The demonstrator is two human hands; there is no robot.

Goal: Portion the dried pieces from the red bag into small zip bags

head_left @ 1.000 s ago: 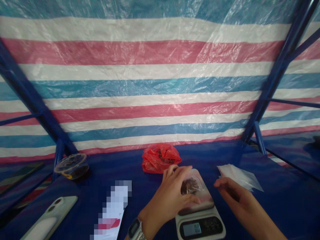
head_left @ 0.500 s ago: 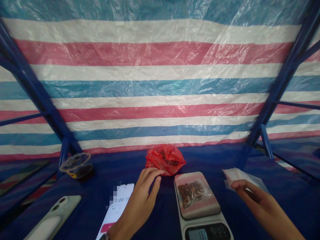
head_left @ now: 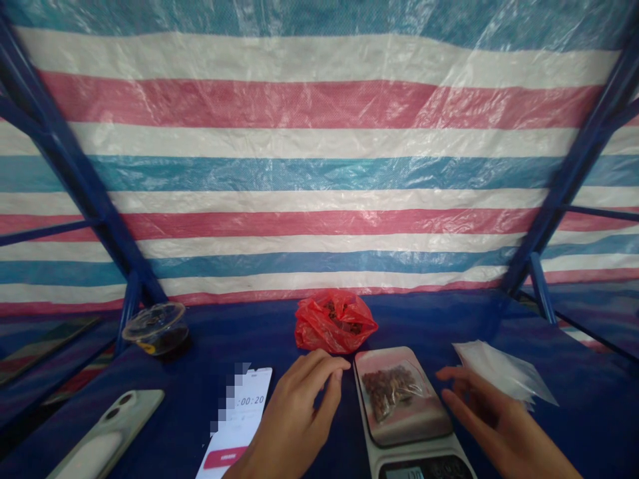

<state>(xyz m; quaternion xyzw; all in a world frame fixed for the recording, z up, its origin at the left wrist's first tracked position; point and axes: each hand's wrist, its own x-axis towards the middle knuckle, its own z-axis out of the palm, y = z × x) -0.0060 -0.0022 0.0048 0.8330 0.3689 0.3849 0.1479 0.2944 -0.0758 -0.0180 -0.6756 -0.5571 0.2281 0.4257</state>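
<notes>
A small clear bag of brown dried bits (head_left: 392, 390) lies on the pan of a white kitchen scale (head_left: 439, 432) at the bottom centre. My left hand (head_left: 299, 416) hovers just left of the scale, fingers loosely curved and apart, holding nothing. My right hand (head_left: 486, 419) is to the right of the scale, fingers stretched out and empty, its tips close to a stack of clear plastic bags (head_left: 504, 369). A red plastic bag (head_left: 334, 321) with the same brown bits sits behind the scale.
A phone with a lit timer screen (head_left: 239, 426) lies left of my left hand, and another phone lies face down (head_left: 107, 436) at the lower left. A lidded clear cup with dark liquid (head_left: 157, 330) stands at the back left. Blue metal frame posts (head_left: 542, 293) flank the blue cloth surface.
My left hand let go of the small bag on the scale and drew back to the left. My right hand shifted slightly toward the scale. The view has shifted a little.
</notes>
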